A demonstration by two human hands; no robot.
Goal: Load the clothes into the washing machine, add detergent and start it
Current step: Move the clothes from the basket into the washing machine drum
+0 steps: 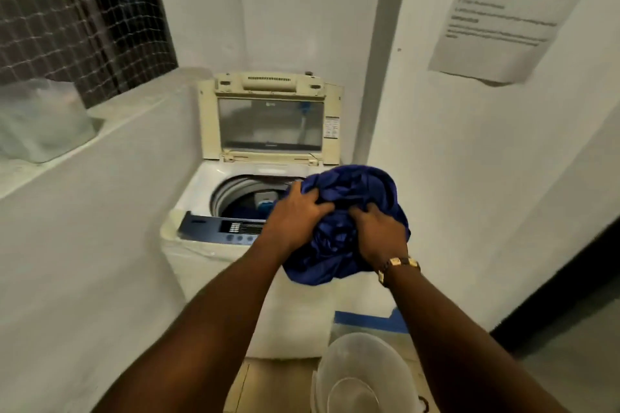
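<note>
A white top-loading washing machine point(193, 198) stands in a narrow alcove with its lid point(268, 121) raised upright. Its round drum opening point(241, 198) shows some blue fabric low inside. A dark blue control panel point(214, 228) runs along the front edge. I hold a bunched dark blue garment point(355, 188) above the machine's right front corner. My left hand point(298, 211) grips its left side and my right hand point(379, 231), with a bracelet on the wrist, grips its lower middle.
A clear plastic bucket point(362, 375) stands on the floor at the machine's front right. White walls close in on both sides. A ledge on the left carries a translucent plastic bag point(40, 117) below a mesh window. A printed notice point(503, 10) hangs on the right wall.
</note>
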